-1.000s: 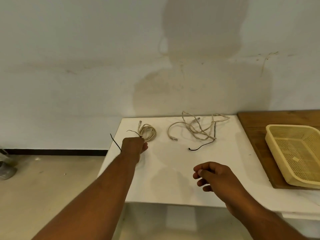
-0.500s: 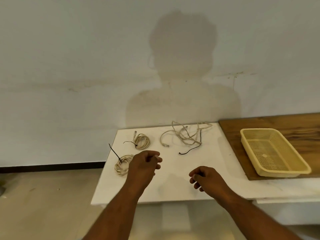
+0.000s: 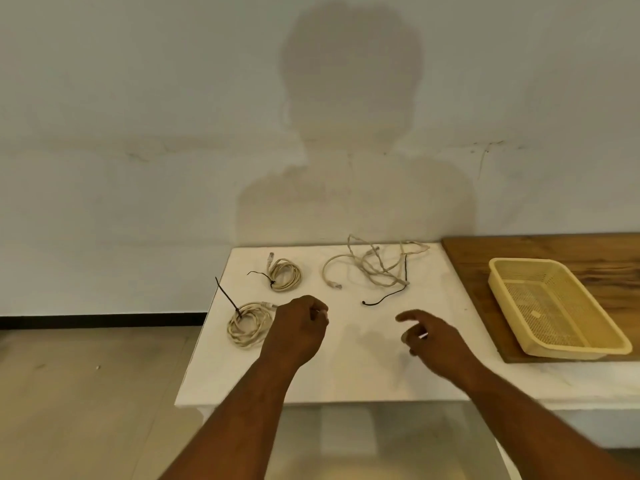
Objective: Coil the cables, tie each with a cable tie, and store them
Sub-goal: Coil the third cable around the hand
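Two beige coiled cables lie on the white table (image 3: 346,382), each bound with a black cable tie: a near coil (image 3: 247,325) at the left edge and a far coil (image 3: 284,275) behind it. A loose, tangled beige cable (image 3: 372,268) lies at the back middle, with a loose black cable tie (image 3: 391,292) across its right end. My left hand (image 3: 298,329) hovers just right of the near coil, fingers curled with nothing in them. My right hand (image 3: 429,337) is over the table's middle, fingers apart and empty.
A yellow plastic basket (image 3: 554,306) sits on a wooden board (image 3: 588,251) at the right. The table stands against a pale wall; bare floor (image 3: 86,393) lies beyond its left edge.
My left hand let go of the near coil, left it at the table's left edge and drew back to the right. My right hand uncurled its fingers. The camera view shifted right.
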